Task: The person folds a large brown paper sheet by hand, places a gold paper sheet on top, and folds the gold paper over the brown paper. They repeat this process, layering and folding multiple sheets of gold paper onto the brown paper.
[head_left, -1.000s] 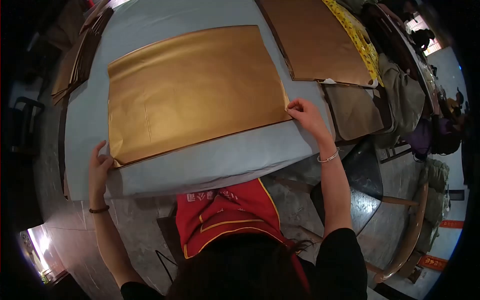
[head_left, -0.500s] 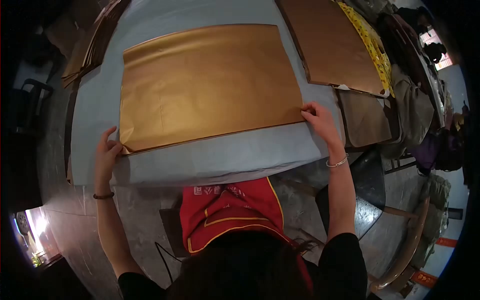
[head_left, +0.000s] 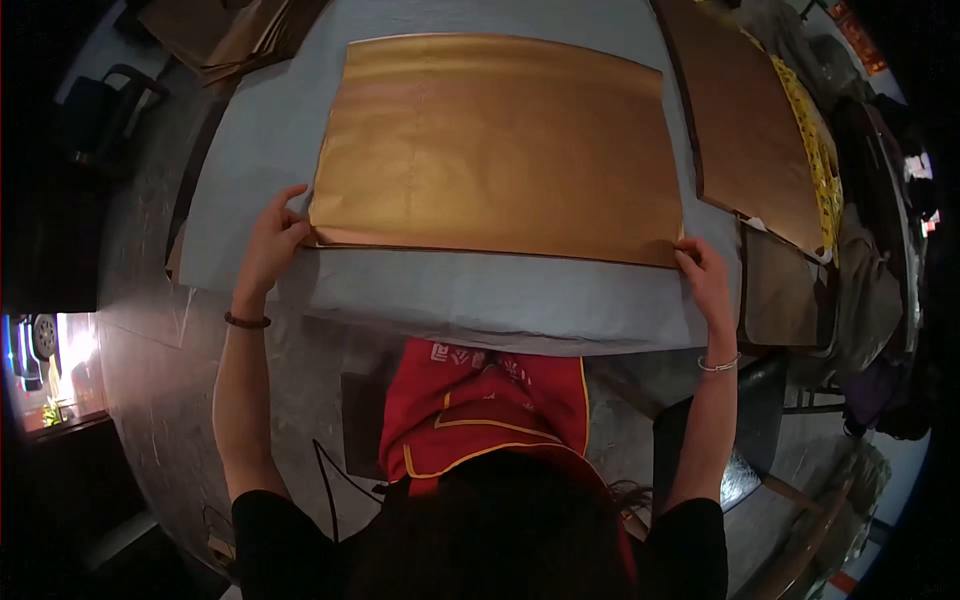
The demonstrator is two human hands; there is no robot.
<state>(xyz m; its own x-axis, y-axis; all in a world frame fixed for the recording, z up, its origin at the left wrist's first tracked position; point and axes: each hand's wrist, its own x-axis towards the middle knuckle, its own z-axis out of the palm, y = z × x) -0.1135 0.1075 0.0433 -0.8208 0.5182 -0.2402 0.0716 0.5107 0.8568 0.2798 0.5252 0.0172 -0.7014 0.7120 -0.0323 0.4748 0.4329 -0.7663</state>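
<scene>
A wide sheet of gold paper (head_left: 500,150) lies flat on the pale blue-grey covered table (head_left: 480,300), its near edge running from one of my hands to the other. At the near left corner my left hand (head_left: 272,245) has its thumb and a finger closed on the paper, while the index finger stretches forward past the edge. My right hand (head_left: 707,285) pinches the near right corner between thumb and fingertips. A thin darker layer shows along the near edge; whether several sheets are stacked cannot be told.
A brown stack of sheets or boards (head_left: 755,130) sits at the right beside yellow patterned material (head_left: 810,150). Folded brown paper (head_left: 245,40) lies at the far left. Below are my red apron (head_left: 490,400) and a black-seated chair (head_left: 740,430) at the right.
The view has turned, so table, paper and both hands appear further right and rotated. At the left corner, the lighter folded-up flap of paper now looks flatter. Both hands stay at their corners.
</scene>
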